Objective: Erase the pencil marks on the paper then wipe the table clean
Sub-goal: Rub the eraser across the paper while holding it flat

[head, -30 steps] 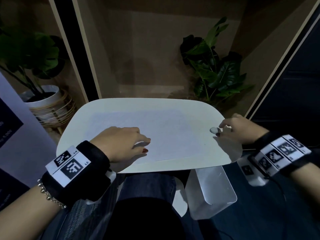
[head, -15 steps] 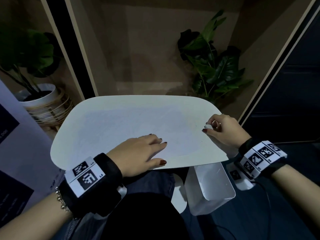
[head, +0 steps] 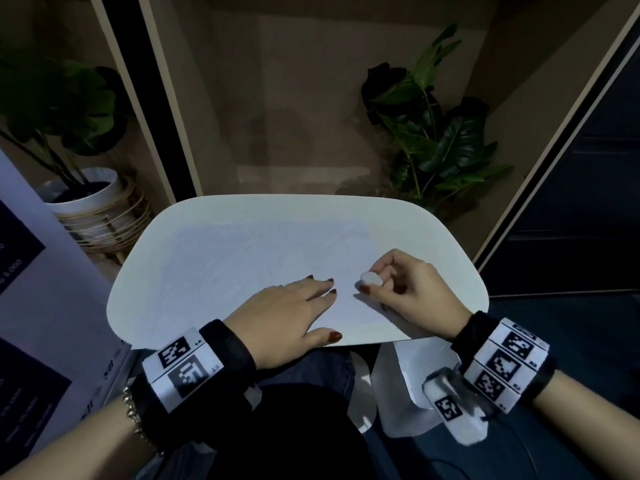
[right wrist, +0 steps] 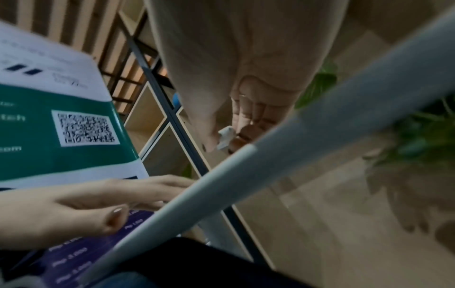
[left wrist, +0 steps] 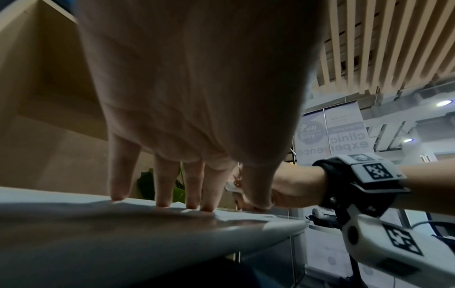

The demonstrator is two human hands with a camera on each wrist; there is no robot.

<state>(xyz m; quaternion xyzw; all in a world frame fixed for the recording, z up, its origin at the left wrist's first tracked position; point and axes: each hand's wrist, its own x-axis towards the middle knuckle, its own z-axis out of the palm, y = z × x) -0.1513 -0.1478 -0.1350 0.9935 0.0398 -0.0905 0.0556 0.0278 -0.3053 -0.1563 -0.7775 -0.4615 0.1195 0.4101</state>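
A white sheet of paper [head: 249,265] lies flat on the small white table [head: 460,271]. Any pencil marks on it are too faint to make out. My left hand [head: 291,310] lies flat on the paper's near middle, its straight fingers [left wrist: 162,187] pressing the sheet down. My right hand [head: 405,289] pinches a small white eraser [head: 370,279] between thumb and fingertips and holds it down on the paper's right part, just right of the left fingertips. The right wrist view shows the eraser [right wrist: 225,137] between the curled fingers, above the table's edge [right wrist: 246,171].
A white bin [head: 405,382] stands on the floor under the table's near right corner. Potted plants stand at the back right [head: 436,133] and in a white pot at the left [head: 86,195]. A printed banner [head: 38,323] stands close on the left.
My right hand has carried the eraser from the table's right edge leftward onto the paper. My left hand has slid rightward along the sheet toward its middle.
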